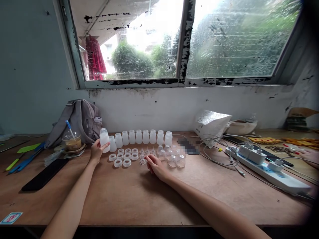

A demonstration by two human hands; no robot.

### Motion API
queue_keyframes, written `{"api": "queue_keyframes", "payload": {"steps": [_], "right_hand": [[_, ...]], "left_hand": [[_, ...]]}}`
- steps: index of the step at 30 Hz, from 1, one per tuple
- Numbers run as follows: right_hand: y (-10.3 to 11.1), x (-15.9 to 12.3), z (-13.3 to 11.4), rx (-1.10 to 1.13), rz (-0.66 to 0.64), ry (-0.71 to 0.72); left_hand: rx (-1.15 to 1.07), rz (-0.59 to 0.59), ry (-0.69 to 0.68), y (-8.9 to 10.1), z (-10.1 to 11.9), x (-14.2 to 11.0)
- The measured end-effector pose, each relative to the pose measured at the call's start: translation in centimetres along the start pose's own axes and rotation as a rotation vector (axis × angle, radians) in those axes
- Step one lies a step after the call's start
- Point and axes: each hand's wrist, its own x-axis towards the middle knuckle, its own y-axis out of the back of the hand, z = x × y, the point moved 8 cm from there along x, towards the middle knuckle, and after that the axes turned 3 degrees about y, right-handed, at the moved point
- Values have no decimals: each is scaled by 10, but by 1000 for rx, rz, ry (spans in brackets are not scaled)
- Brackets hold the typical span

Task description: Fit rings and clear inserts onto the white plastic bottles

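"Brown wooden tabletop (119,205) nearest my lens; what lies on it?"

"Right hand (155,164) first; fingers bent, drawn close together, at the clear teats (143,163); from my end I cannot tell whether they pinch one; white rings (127,165) lie to its left, clear domed caps (180,162) just to its right."

"Left hand (98,152)?"

"Fingers closed round a frosted bottle (104,138) with a clear cover on top; I read it as nearly upright, at the left end of a row of frosted bottles (146,137)."

"Farther off?"

"Grey backpack (81,121) at left, near the wall (149,109); shiny white bag (211,124) on the right; above, my feed shows a window (224,56) with flaking paint; green foliage (132,61) beyond."
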Motion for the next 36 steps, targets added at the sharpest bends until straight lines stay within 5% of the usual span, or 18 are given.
{"api": "queue_keyframes", "payload": {"steps": [3,8,28,32,36], "right_hand": [[0,1,2,-16,2,-5],[-1,1,4,-36,0,0],[0,2,11,-79,9,1],[1,3,13,-97,18,-8],[9,3,9,-189,92,42]], "left_hand": [[111,19,85,16,-29,8],[160,-58,184,14,-55,5],[319,-13,98,5,-70,7],[386,80,-80,7,-47,3],[529,253,-435,9,13,-20]]}}
